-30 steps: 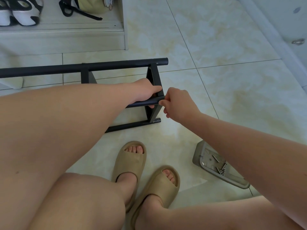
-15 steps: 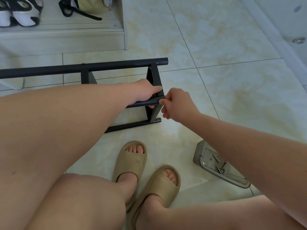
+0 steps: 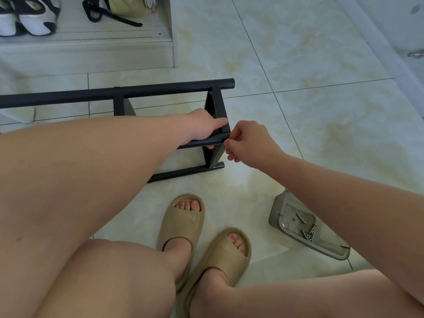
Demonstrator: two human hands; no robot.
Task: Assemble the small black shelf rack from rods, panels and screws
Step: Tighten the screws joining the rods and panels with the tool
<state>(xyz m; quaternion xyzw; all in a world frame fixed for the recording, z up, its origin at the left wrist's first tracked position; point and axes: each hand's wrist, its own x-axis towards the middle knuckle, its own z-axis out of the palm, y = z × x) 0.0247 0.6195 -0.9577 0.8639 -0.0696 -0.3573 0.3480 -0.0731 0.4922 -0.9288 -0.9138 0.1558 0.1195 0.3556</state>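
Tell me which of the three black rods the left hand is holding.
The middle rod, gripped by the left hand beside the side panel. The far rod and the near rod have no hand on them.

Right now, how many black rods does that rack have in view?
3: the far rod at the back, the middle rod in the left hand, the near rod by the floor. The arm may hide more.
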